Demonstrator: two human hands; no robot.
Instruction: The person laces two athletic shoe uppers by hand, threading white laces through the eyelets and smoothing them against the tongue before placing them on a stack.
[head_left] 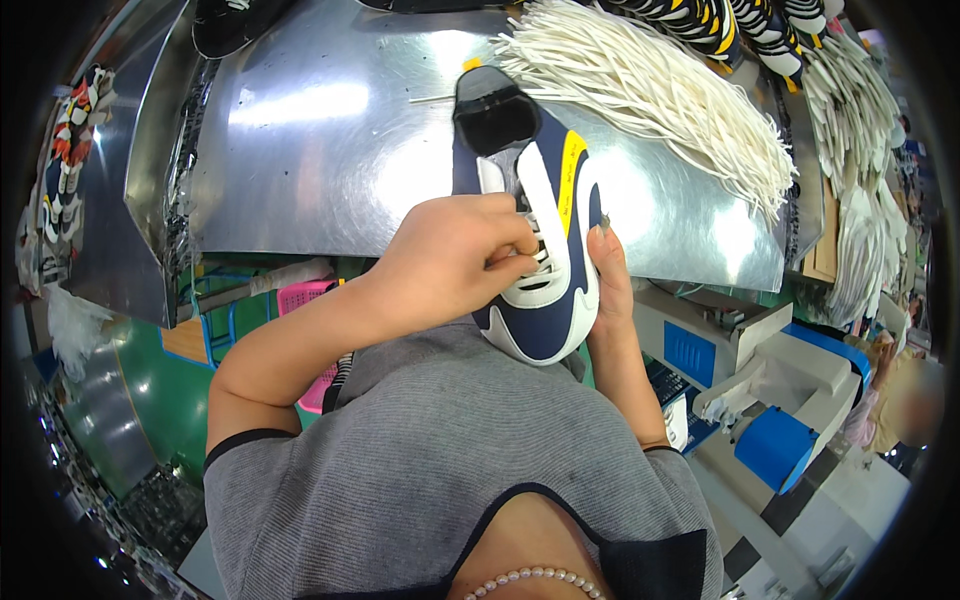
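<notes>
A navy, white and yellow shoe upper (540,335) is held at the near edge of the metal table, its toe toward me and its dark-lined opening away from me. White laces (538,262) cross its throat. My left hand (450,250) is closed over the laces, thumb and forefinger pinched together at the eyelets; the lace seems to be between them, partly hidden by the fingers. Along the upper's right side, my right hand (612,275) grips it, thumb up on the side and the other fingers hidden underneath.
A big bundle of white shoelaces (650,105) lies on the table (300,170) at the back right. More shoe uppers (700,30) are stacked behind it. To the right stands a machine with a blue part (775,448). A pink basket (303,297) is below at left.
</notes>
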